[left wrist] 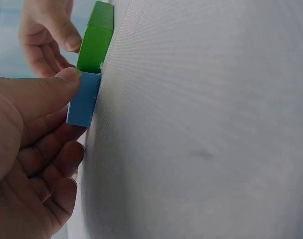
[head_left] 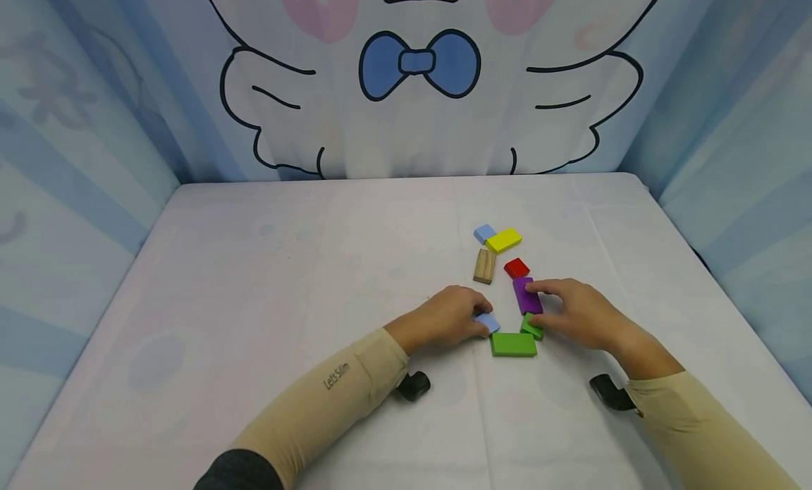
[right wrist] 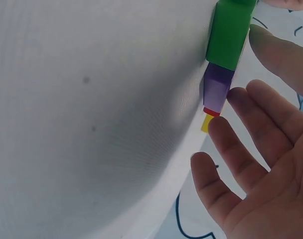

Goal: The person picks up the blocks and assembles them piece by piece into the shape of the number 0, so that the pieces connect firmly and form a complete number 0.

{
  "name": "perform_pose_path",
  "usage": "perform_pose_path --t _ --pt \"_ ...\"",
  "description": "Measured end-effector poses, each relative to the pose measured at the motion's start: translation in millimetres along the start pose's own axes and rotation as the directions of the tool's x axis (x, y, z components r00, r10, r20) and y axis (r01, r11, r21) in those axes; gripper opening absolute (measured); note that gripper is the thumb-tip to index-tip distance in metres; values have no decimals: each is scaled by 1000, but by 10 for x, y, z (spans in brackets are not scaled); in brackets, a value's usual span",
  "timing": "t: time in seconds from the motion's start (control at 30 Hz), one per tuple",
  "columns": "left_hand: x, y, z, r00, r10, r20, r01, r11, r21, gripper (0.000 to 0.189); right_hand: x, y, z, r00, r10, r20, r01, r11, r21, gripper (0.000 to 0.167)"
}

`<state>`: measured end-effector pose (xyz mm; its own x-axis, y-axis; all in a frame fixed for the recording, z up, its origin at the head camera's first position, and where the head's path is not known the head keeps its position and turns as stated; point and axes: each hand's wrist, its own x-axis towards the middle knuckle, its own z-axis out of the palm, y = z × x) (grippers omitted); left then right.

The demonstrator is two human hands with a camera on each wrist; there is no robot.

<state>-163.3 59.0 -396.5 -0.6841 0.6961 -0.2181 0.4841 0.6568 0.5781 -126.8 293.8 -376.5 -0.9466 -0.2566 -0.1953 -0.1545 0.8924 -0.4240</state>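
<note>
Person's left grip (head_left: 449, 317) pinches the near blue block (head_left: 487, 323), thumb on one side, fingers on the other. Block lies on the tabletop (head_left: 285, 285), end against the long green block (head_left: 513, 345) in the left wrist view. Person's right grip (head_left: 583, 317) is released, fingers fairly straight and spread; index fingertip at the purple block (head_left: 526, 297), thumb tip at the small green block (head_left: 530, 326). Right wrist view: palm faces the blocks, other fingers apart from each other.

Block layout, head view: long green block lies crosswise, nearest the person. Small green block sits tilted just beyond its right end; purple block runs on from there, away from the person. Red block (head_left: 517, 268) just past purple's far end, slanted. Wooden block (head_left: 485, 266) left of red, lengthwise, well apart from the near blue block. Yellow block (head_left: 505, 240) beyond both, angled, touching the far blue block (head_left: 485, 234) on its left.

Tan sleeves (head_left: 317, 405) on both arms, lettering on the left one. Black device (head_left: 414, 386) at the left wrist, another black device (head_left: 612, 393) at the right. Backdrop curtain (head_left: 419, 134) behind the tabletop shows a cartoon figure with a blue bow tie.
</note>
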Motion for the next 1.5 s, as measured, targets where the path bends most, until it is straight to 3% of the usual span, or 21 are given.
perform_pose_path --t 1.13,1.37,1.5 --pt "26 -20 -27 1000 16 5 -16 1000 -3 39 -13 2 -5 1000 3 16 -3 1000 -10 57" --pt "27 -15 -109 1000 -14 -15 13 998 -67 41 -14 -10 -3 1000 8 22 -8 1000 -14 58" --pt "77 -39 -186 999 -27 -40 25 998 -53 43 -10 -9 2 1000 10 22 -9 1000 -22 57"
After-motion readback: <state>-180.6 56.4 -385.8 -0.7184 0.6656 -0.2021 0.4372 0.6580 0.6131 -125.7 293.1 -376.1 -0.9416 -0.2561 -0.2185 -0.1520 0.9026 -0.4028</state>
